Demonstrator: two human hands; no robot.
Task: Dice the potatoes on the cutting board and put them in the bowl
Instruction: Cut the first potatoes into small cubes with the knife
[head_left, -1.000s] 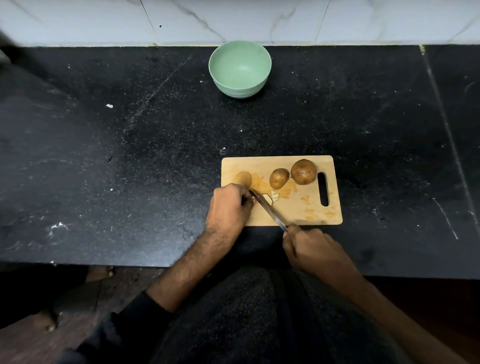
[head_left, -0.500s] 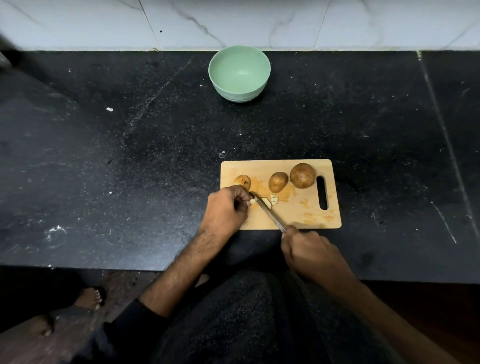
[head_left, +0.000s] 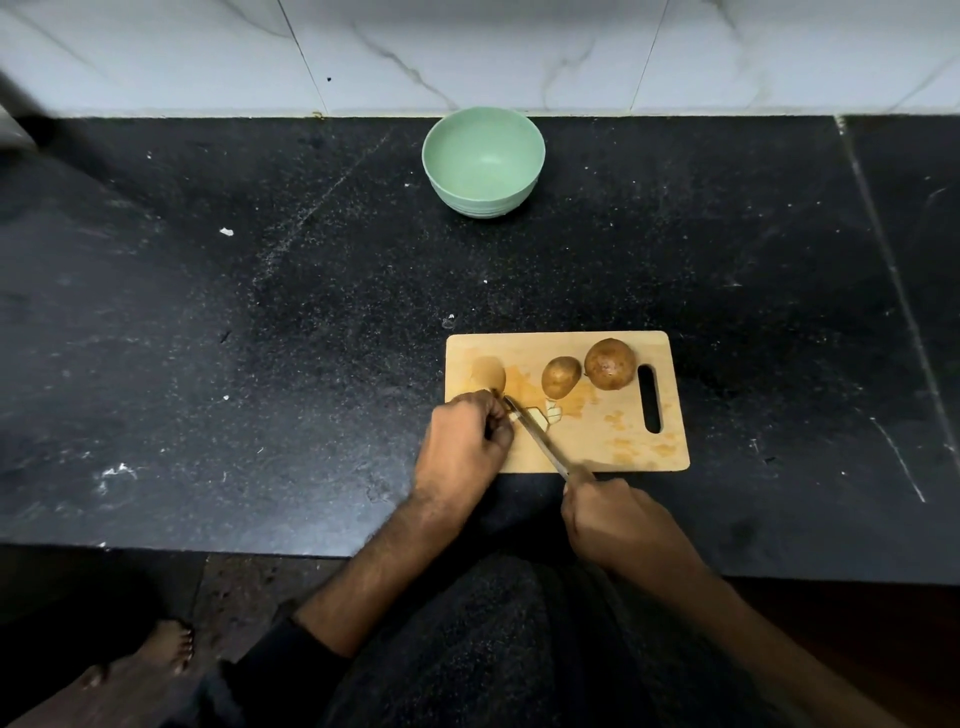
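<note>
A potato piece (head_left: 511, 415) is pinched by the left hand (head_left: 465, 441) on the cutting board (head_left: 618, 447), steadied for the knife (head_left: 537, 441) gripped by the right hand (head_left: 615, 519). The green bowl (head_left: 483, 161) is kept well apart, empty.

Cutting board (head_left: 613, 447) lies on the bench (head_left: 208, 338) at its near edge, bowl (head_left: 483, 161) well behind it against the wall; on the board, three potatoes (head_left: 561, 375) across the far side, cut pieces (head_left: 545, 415) before them, knife (head_left: 540, 444) crossing between left hand (head_left: 465, 441) and right hand (head_left: 618, 519).
</note>
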